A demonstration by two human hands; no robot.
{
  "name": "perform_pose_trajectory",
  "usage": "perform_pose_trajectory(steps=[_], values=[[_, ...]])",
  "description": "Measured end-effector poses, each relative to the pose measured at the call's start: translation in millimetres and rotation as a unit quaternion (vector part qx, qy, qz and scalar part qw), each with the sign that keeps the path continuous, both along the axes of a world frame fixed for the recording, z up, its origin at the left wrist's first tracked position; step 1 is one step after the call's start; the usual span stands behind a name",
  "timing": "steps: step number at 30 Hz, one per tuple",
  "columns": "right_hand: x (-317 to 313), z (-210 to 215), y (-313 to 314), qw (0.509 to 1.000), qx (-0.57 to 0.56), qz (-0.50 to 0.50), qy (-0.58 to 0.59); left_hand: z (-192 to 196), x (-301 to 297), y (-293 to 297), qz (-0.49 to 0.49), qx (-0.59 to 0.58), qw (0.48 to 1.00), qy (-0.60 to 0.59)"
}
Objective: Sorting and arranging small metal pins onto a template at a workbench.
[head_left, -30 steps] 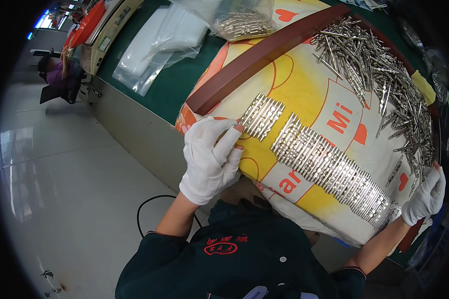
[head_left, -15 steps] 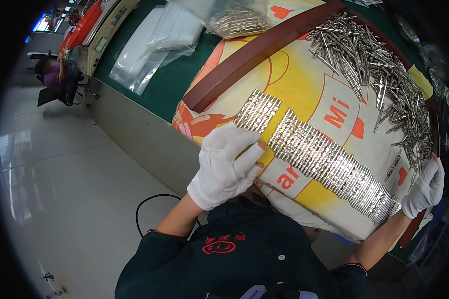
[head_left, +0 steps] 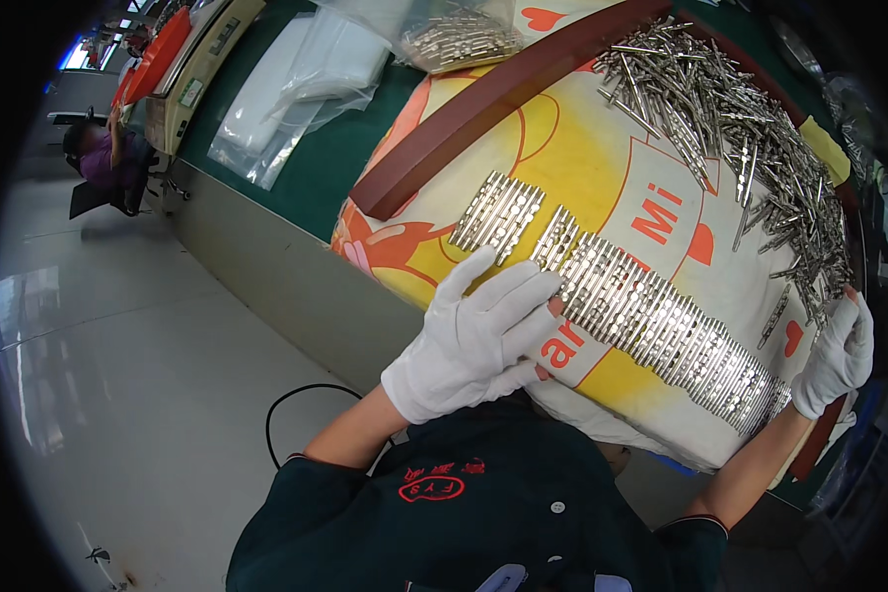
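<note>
Glossy grey floor, marked by light reflections, extends left of the green-topped surface with its pale side panel, while a dark chair stands farther back below a bright window.

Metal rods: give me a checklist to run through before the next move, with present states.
1. Short row apart from long row: ok, gap visible.
2. Pile apart from long row: ok.
3. Bar clear of short row: ok.
4. Left hand clear of long row: cannot tell; it is at the edge.
5. Right hand empty: cannot tell.
6. Both hands gloved: ok.
</note>
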State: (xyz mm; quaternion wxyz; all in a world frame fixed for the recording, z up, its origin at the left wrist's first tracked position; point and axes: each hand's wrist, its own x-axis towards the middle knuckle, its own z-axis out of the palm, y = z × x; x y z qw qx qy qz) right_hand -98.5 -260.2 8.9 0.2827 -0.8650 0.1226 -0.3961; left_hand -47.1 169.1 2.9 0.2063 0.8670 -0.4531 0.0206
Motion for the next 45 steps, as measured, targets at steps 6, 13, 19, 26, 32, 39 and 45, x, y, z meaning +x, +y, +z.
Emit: perform_pose_trajectory(steps=[6, 13, 19, 26, 32, 39, 45], values=[[1, -2, 1, 1.0, 0.008, 0.006, -0.013, 0, -1, 0, 0.004, 0.009, 1.0, 0.004], [2, -4, 2, 1.0, 0.016, 0.024, -0.011, 0, -5, 0, 0.029, 0.011, 1.0, -0.002], [2, -3, 3, 1.0, 0.009, 0.021, -0.004, 1, -5, 1, 0.04, 0.018, 0.999, 0.003], [2, -2, 6, 0.999, 0.014, -0.008, 0.032, -1, -7, 3, 0.054, 0.027, 0.998, 0.003], [7, 0, 15, 1.0, 0.013, -0.004, 0.014, -1, -9, 2, 0.06, 0.015, 0.998, -0.012], [5, -3, 10, 0.999, 0.022, 0.021, 0.039, 1, -6, -2, 0.014, 0.058, 0.998, 0.024], [3, -4, 7, 0.999, 0.01, 0.024, 0.039, 0, -6, 0, 0.062, 0.037, 0.997, 0.002]])
